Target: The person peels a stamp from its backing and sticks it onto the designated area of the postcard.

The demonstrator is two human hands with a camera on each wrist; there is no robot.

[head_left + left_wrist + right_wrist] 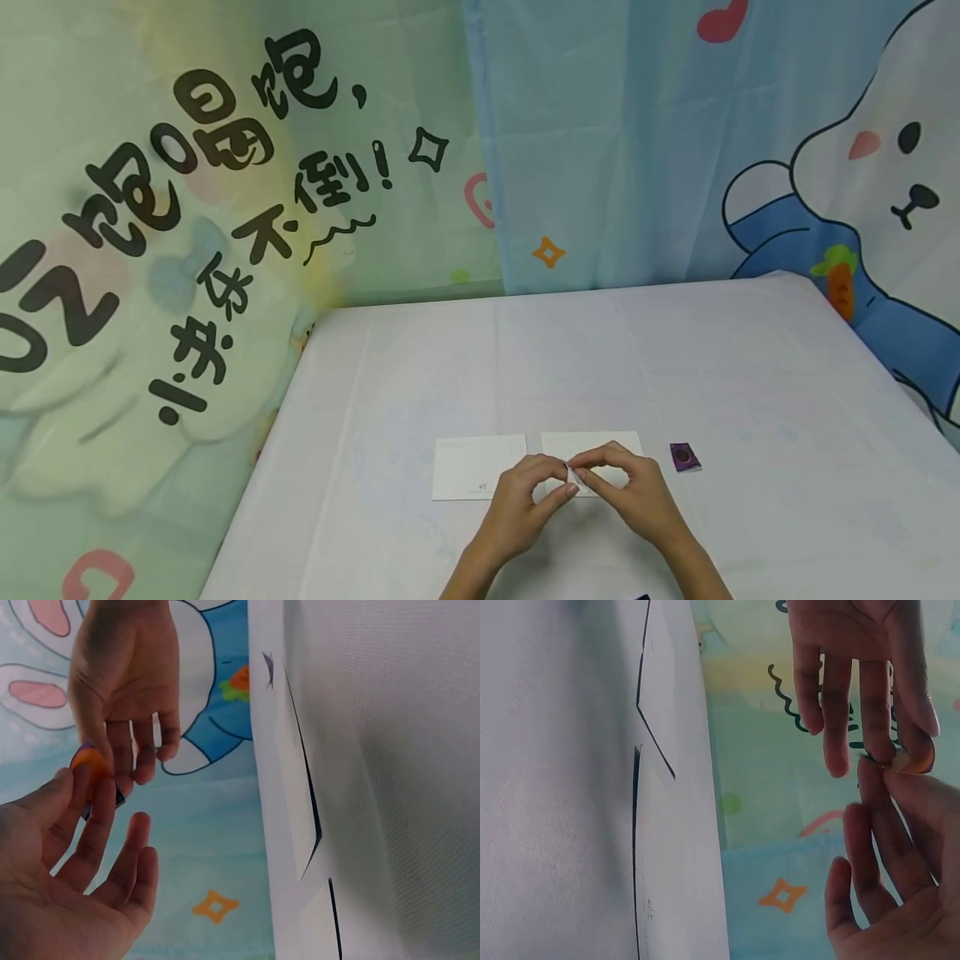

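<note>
Over the white table, both hands meet at a small thin piece (91, 761), orange with dark edges. My left hand (522, 507) pinches it between thumb and index finger. From the other side my right hand (636, 490) pinches it too, with thumb and index fingertips. The fingers hide much of the piece, so I cannot tell its exact kind. Under and behind the hands lie two white cards side by side, a left card (465, 465) with a tiny mark near its lower right and a right card (555, 444) partly covered by the hands.
A small purple square (684, 457) with a dark round centre lies on the white tablecloth (495, 375), right of the cards. Part of a dark object (642, 597) shows at the bottom edge. Printed curtains (570, 167) hang behind and to the left of the table.
</note>
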